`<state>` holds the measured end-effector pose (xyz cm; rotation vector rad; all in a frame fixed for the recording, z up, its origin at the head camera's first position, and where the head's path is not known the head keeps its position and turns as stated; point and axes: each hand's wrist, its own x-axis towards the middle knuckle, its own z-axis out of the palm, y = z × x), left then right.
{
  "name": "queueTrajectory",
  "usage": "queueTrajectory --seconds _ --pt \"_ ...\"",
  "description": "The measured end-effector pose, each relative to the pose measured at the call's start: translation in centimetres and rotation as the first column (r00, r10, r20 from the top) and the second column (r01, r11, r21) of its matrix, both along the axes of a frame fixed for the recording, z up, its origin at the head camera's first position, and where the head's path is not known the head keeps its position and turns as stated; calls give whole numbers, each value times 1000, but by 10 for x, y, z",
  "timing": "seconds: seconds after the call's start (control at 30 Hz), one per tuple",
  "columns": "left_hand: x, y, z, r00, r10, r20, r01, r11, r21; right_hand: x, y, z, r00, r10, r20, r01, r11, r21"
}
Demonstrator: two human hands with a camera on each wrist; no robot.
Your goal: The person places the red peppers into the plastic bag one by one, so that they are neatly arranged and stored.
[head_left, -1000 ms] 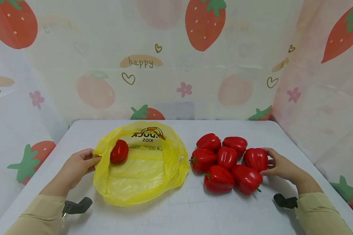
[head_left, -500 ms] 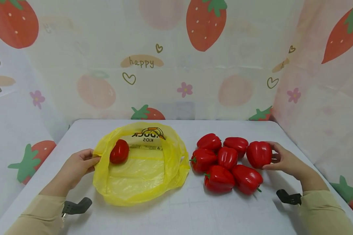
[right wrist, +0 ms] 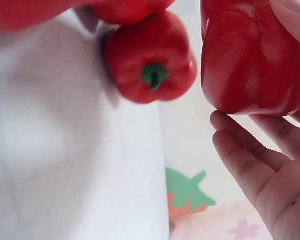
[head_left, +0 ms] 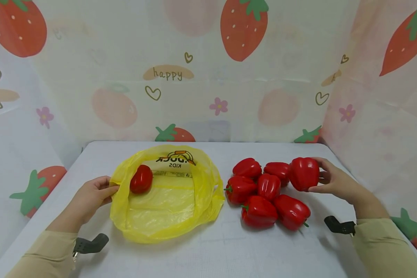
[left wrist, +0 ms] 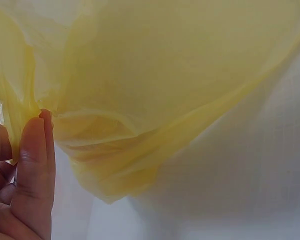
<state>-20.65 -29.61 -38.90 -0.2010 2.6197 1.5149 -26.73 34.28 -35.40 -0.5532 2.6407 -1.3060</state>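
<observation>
A yellow plastic bag (head_left: 160, 210) lies with its mouth spread on the left half of the table. My left hand (head_left: 96, 195) pinches its left rim between thumb and fingers, as the left wrist view shows with the bunched yellow film (left wrist: 115, 170). One red bell pepper (head_left: 141, 179) rests inside the bag near that rim. On the right, my right hand (head_left: 340, 183) grips another red bell pepper (head_left: 304, 173) from its right side, raised above the table. In the right wrist view, thumb and fingertips hold this bell pepper (right wrist: 255, 65) at opposite sides.
Several red bell peppers (head_left: 268, 187) sit clustered between the bag and my right hand. The white table (head_left: 208, 251) ends at a strawberry-print cloth wall (head_left: 194, 108) at the back and sides. Dark wrist-worn pieces (head_left: 92, 244) hang by both sleeves.
My right hand has lifted the bell pepper from the cluster's right edge, moving up and away from the pile. The left hand and bag stay practically still.
</observation>
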Motion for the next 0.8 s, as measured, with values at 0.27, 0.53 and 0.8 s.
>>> queueTrajectory --seconds 0.27,0.53,0.8 --pt "3 1 1 1000 1 4 -1 1000 0 -7 -19 10 996 70 -52 -71 997 -28" --pt "1 -1 1 1000 -19 -7 19 1000 8 -16 -47 23 988 137 -77 -141 989 -45" --pt "0 0 0 1000 -10 0 10 1000 1 -29 -79 25 982 183 -49 -186 979 -83"
